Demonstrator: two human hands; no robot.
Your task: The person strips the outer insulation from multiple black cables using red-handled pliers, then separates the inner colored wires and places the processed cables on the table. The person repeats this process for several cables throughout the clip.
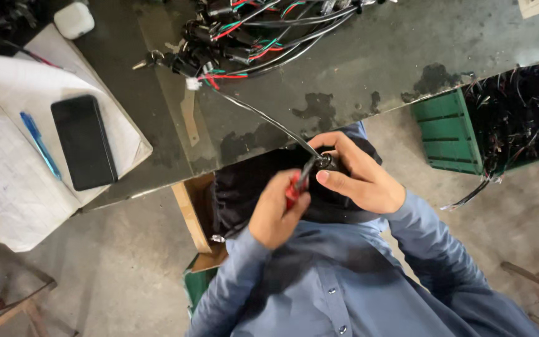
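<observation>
Left hand (276,215) is gripping a red-handled screwdriver (297,183), driving its tip into a small black switch (327,161) that the right hand (360,178) is clasping below the workbench (369,81) edge; keeping the tip seated seems needed next.

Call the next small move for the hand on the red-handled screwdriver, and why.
Probably keep the tip seated and turn it. The left hand grips the red-handled screwdriver, its tip at the small black part that the right hand pinches, with a black cable leading off to the wire bundle.
</observation>
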